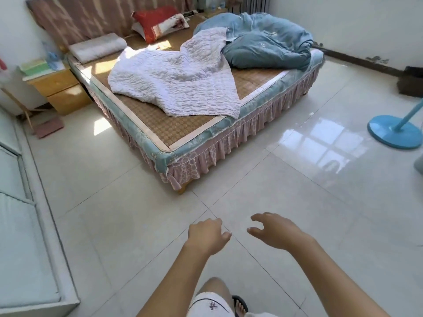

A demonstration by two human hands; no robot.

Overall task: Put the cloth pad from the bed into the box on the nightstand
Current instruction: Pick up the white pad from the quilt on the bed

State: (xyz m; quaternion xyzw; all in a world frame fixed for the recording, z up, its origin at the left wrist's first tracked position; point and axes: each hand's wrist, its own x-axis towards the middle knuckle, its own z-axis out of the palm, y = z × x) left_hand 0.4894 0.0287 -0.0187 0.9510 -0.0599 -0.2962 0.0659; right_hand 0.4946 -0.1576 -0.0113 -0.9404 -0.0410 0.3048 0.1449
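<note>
Both bare hands hover empty over the pale tiled floor (137, 225): left hand (207, 235) loosely curled, right hand (273, 232) spread. A crumpled white quilted cloth pad (176, 81) lies on the far woven-mat bed (160, 126).

Bright daylit room, wide-angle view

Sun patches fall on the bed (160, 131) towards 11 o'clock; window glare shines off the floor tiles (332, 143) at 3 o'clock; edges bow and soften.
</note>
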